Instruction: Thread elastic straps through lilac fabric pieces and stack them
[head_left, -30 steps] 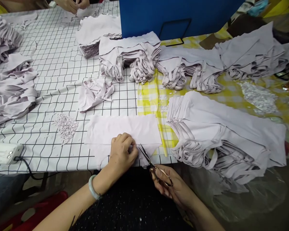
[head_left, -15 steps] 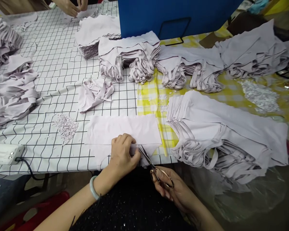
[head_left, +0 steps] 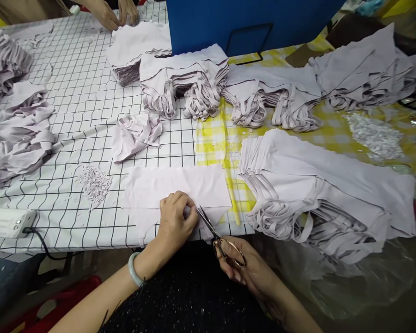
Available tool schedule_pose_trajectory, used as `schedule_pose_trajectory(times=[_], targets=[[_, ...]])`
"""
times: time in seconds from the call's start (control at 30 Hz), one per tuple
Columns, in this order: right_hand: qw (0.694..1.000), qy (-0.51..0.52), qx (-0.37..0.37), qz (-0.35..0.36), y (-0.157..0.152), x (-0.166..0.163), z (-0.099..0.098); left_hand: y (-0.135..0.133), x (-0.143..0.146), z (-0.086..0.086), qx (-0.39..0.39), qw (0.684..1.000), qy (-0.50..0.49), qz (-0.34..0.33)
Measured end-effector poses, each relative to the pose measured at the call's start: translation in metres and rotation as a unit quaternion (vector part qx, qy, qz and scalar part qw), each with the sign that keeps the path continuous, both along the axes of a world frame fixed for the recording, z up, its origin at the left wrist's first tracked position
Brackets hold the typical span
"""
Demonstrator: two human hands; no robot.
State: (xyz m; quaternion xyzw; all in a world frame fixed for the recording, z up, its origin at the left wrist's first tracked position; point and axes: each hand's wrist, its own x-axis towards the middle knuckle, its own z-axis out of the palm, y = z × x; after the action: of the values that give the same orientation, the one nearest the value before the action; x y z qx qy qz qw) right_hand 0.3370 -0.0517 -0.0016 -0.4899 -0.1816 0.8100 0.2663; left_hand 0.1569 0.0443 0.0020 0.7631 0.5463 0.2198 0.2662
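Observation:
A pale lilac garment piece (head_left: 180,185) lies flat at the near edge of the grid-patterned table. My left hand (head_left: 176,218) is closed, pinching the fabric's near edge. My right hand (head_left: 247,270) grips rose-gold scissors (head_left: 215,233) by the handles, below the table edge. The blades are slightly apart, their tips at the fabric right beside my left fingers. A pale green bangle (head_left: 134,271) circles my left wrist.
Stacks of lilac garments with straps: back centre (head_left: 183,76), right (head_left: 326,185), far right (head_left: 364,74), left (head_left: 17,134). A crumpled piece (head_left: 135,134) and a heap of trimmings (head_left: 94,181) lie nearby. A white power strip (head_left: 7,223) sits left. Another person's hands (head_left: 114,13) work at the far edge by a blue box (head_left: 249,18).
The scissor blades have shifted a little and opened slightly against the fabric edge. The other person's hands at the far edge moved right onto the stack.

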Motion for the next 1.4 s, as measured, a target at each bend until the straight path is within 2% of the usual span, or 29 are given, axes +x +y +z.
schedule_pose_trajectory(times=[0.2,0.43,1.4], targets=[[1.0,0.004,-0.005,0.006,0.004,-0.002,0.0,0.0,-0.001,0.001,-0.022,0.999,-0.022,0.011],[1.0,0.015,-0.01,0.007,0.007,-0.009,-0.001,-0.001,-0.002,-0.003,-0.007,0.999,-0.052,0.008],[0.999,-0.047,0.009,0.012,0.007,-0.018,-0.001,0.0,-0.006,0.0,-0.041,0.997,-0.061,-0.015]])
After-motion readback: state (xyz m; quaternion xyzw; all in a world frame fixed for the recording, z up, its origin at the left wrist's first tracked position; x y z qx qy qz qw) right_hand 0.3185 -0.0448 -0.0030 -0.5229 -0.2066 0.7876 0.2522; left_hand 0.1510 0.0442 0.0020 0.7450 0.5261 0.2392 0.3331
